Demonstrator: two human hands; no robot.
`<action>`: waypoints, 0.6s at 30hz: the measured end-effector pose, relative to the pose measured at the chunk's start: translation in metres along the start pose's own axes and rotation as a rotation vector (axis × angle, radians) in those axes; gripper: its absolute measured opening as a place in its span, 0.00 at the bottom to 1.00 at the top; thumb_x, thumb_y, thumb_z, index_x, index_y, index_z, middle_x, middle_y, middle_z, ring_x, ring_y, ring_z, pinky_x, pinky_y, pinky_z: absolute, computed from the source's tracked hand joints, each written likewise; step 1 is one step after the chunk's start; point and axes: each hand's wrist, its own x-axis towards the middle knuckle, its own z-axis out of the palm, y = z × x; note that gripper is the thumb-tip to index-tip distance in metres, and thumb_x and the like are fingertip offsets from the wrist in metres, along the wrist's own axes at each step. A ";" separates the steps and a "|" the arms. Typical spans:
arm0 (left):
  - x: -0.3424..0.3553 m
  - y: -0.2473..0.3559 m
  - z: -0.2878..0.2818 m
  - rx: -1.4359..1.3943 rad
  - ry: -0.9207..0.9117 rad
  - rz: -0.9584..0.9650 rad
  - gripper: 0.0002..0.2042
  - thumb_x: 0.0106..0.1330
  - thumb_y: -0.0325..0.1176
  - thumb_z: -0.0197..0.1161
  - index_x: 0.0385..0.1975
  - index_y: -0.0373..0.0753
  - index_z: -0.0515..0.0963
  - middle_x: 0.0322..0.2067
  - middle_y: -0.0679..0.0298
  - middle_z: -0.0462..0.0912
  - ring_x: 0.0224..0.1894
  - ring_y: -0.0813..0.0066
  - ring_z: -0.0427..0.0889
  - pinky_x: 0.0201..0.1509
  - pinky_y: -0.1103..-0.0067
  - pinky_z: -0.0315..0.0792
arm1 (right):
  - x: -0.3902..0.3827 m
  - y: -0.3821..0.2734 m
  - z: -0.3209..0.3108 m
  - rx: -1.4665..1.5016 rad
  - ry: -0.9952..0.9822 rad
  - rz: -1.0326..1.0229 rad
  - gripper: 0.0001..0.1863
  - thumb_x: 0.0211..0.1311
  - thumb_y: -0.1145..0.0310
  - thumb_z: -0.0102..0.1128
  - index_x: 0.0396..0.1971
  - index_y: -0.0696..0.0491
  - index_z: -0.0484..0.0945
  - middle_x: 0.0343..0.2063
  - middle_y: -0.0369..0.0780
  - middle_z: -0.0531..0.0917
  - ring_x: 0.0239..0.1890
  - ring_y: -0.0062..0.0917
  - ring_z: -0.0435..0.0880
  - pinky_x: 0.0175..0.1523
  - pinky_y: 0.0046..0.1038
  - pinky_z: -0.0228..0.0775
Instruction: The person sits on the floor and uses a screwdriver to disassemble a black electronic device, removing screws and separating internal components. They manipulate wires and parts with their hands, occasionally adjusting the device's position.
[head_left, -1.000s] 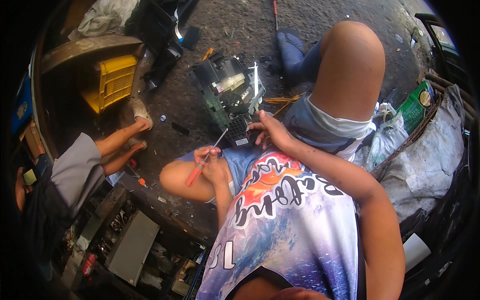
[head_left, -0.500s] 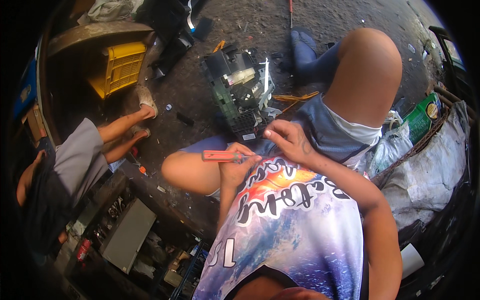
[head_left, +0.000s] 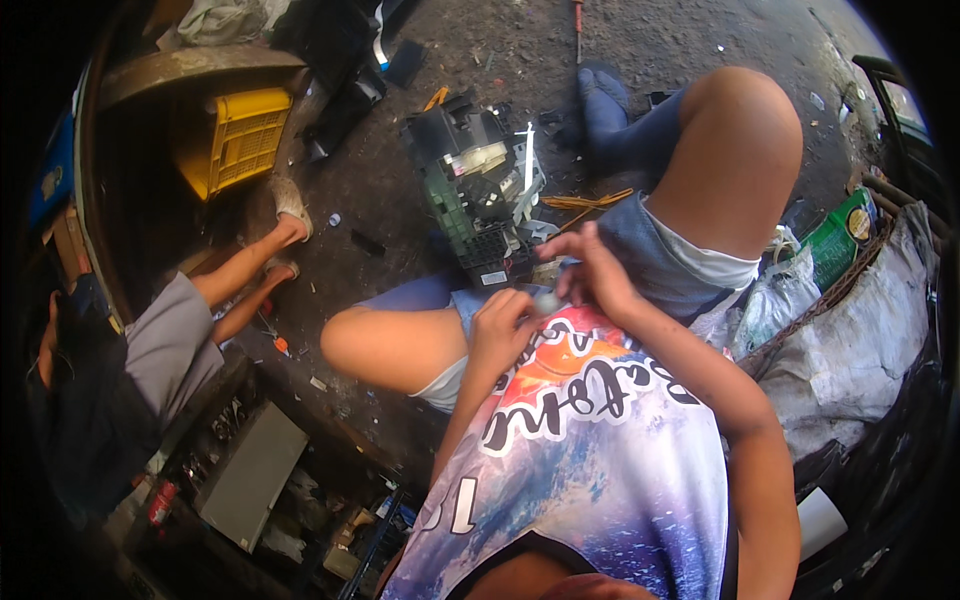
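My left hand (head_left: 503, 322) is in my lap, fingers bent and pinched at a small pale grey piece (head_left: 547, 303) too blurred to name. Close to its right, my right hand (head_left: 600, 278) has its fingers spread apart, slightly smeared by motion; nothing shows in its grip. Just beyond both hands, on the ground between my legs, lies a partly dismantled black and dark green plastic machine (head_left: 465, 185), with a white strip and loose inner parts on top. The red-handled screwdriver seen earlier in my left hand does not show there now.
A red-handled screwdriver (head_left: 578, 30) lies beyond my foot. Orange wires (head_left: 585, 201) lie right of the machine. Another person's leg (head_left: 245, 265) is at left, near a yellow crate (head_left: 245, 140). A white sack (head_left: 850, 340) and a green bag (head_left: 842, 238) lie at right.
The red screwdriver has gone from view in my left hand. That hand has moved right, toward the other. My right hand has lifted and spread its fingers.
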 end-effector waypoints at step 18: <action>-0.030 -0.093 0.000 -0.891 0.455 -0.423 0.13 0.74 0.37 0.69 0.41 0.30 0.81 0.72 0.45 0.69 0.60 0.67 0.81 0.55 0.67 0.87 | 0.036 0.028 0.014 -0.112 -0.047 0.065 0.44 0.75 0.24 0.28 0.46 0.55 0.70 0.70 0.45 0.74 0.25 0.25 0.84 0.23 0.22 0.68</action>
